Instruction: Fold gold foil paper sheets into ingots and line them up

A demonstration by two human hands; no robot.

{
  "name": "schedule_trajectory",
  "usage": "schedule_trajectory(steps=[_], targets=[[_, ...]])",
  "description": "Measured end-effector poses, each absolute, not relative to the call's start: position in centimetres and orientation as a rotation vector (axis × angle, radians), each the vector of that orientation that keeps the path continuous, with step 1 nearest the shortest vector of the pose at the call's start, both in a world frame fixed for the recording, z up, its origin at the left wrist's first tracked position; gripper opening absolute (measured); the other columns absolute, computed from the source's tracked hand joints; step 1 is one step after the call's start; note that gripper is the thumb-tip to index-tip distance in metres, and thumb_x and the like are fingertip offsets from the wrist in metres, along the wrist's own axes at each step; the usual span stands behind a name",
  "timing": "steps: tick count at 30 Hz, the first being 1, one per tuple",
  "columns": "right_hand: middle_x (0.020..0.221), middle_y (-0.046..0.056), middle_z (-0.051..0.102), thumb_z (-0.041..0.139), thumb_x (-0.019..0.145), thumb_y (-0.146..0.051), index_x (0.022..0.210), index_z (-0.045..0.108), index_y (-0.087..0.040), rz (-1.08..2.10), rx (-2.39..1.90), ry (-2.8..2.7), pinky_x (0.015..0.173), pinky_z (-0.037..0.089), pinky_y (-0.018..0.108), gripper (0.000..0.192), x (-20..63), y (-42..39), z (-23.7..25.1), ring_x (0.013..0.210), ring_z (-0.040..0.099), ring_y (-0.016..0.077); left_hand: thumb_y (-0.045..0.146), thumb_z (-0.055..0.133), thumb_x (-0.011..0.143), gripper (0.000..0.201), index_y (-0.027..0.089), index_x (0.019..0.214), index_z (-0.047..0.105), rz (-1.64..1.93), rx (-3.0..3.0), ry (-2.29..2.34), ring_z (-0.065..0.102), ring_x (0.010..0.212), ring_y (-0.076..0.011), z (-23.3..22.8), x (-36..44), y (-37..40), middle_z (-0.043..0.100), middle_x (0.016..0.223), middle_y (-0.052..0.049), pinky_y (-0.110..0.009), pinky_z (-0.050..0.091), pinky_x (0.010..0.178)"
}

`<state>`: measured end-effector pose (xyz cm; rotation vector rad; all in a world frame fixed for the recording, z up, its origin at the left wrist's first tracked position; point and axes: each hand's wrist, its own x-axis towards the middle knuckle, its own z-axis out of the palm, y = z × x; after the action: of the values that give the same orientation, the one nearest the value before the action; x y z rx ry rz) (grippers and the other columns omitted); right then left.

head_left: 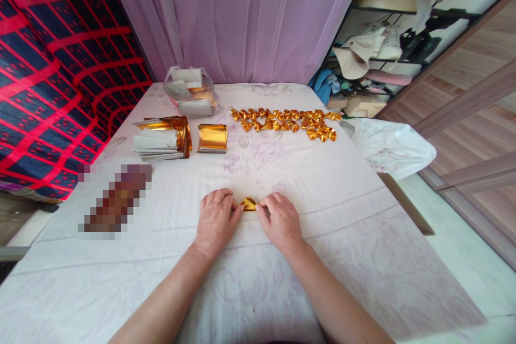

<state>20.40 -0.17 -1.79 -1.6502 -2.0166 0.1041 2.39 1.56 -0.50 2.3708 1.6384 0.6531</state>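
Observation:
Between my two hands lies a small sheet of gold foil paper (249, 203), folded into a low triangle on the tablecloth. My left hand (216, 217) pinches its left corner with thumb and fingers. At the opposite corner, my right hand (281, 220) grips the paper the same way. Farther off, a short stack of gold foil sheets (213, 137) rests left of centre. A larger fanned stack of gold and grey sheets (163, 140) sits beside it. Rows of folded gold foil pieces (282, 120) stretch across the back right of the table.
A clear plastic bag (189, 91) of more sheets stands at the back left. A pixelated dark-red patch (119, 199) lies on the left of the table (169, 279). Past the right edge are a white plastic bag (395, 145) and a shelf with a cap (355, 56). A purple curtain (242, 21) hangs behind.

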Motion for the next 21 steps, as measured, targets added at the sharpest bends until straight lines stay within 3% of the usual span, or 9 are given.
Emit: schedule_trajectory(steps=[14,21], targets=[[0.078,0.004,0.058,0.053,0.090,-0.023,0.076,0.055,-0.022,0.113,-1.676,-1.993,0.068,0.037,0.032,0.014,20.39,-0.12,-1.78,0.075,0.053,0.0197,0.034,0.057,0.089,0.023,0.021,0.070,0.055,0.634,2.401,1.696,0.055,0.096,-0.0258,-0.41,2.64,1.62,0.063,0.102,-0.007,-0.045,0.042,0.084],[0.084,0.003,0.059,0.053,0.088,-0.019,0.086,0.059,-0.022,0.186,-1.673,-1.994,0.071,0.038,0.031,0.008,20.59,-0.04,-1.74,0.079,0.054,0.0193,0.028,0.055,0.089,0.014,0.022,0.077,0.054,0.633,2.419,1.682,0.055,0.096,-0.0256,-0.30,2.51,1.56,0.062,0.103,-0.007,-0.043,0.042,0.083]])
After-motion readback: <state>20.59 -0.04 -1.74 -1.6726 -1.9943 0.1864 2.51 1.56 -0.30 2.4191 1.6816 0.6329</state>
